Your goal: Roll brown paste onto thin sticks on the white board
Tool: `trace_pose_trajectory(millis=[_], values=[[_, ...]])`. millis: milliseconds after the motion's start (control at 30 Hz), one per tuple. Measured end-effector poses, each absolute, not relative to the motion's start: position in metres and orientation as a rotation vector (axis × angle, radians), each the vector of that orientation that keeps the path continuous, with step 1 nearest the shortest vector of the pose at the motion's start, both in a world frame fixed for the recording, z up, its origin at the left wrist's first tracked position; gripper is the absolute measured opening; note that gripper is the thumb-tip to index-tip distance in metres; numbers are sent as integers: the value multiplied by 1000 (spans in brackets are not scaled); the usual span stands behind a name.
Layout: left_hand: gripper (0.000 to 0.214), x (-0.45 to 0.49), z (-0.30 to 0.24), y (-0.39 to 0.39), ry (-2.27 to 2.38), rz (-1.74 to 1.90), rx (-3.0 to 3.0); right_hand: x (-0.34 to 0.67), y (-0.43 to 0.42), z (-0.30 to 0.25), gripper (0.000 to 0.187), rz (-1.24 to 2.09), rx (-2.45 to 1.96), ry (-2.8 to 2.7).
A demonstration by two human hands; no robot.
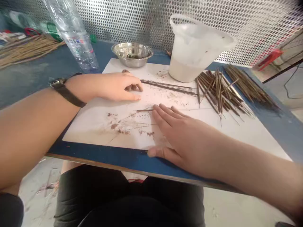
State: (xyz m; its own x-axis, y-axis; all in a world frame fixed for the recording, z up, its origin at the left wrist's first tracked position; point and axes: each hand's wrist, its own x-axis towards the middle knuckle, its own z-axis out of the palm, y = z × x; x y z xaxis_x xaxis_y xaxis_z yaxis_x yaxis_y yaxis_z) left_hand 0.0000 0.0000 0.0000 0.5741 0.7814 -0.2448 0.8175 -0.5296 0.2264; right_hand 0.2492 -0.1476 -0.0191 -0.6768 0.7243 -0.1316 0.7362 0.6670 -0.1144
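My right hand (180,132) lies flat on the white board (90,126), fingers stretched out and thumb spread towards the front edge. Under its fingertips is a thin brown stick (143,110), whose tapered end sticks out to the left; a fine line continues to the right. My left hand (118,86) rests loosely curled on the board, thumb apart from the fingers, with nothing visible between them. Just right of its fingers lie several thin dark sticks (169,86). Part of a brown lump (125,71) shows behind this hand. Brown crumbs (120,130) are scattered around the stick.
A metal bowl (132,55) and a white plastic pitcher (189,50) stand at the back. Brown coated sticks (220,91) are heaped at the right, beside another bundle (251,85). A clear plastic bottle (73,37) stands back left, near pale thin sticks (28,49). Perforated metal (130,19) backs the blue table (106,153).
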Motion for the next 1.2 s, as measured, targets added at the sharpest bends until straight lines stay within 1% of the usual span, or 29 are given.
trace_pose_trajectory(millis=[133,267,367,533,767,867,1033,1200], values=[[73,0,2,-5,1285,-159,2492,250,-150,-29,112,-204,1276,2832],[73,-1,2,-4,1289,-138,2504,247,-134,-30,114,-208,1325,2806],[75,-3,1,-3,1269,-144,2507,248,-138,-28,116,-205,1323,2794],[75,-5,-2,1,1248,-159,2525,250,-153,-32,112,-124,1311,2830],[77,-6,-5,7,1264,-154,2506,251,-137,-26,110,-22,1293,2858],[78,-6,-4,5,1273,-159,2506,248,-134,-27,109,-51,1256,2907],[78,-4,-1,3,1276,-164,2502,247,-138,-31,111,-189,1200,2924],[77,-3,1,0,1265,-171,2507,246,-153,-26,110,-177,1227,2895]])
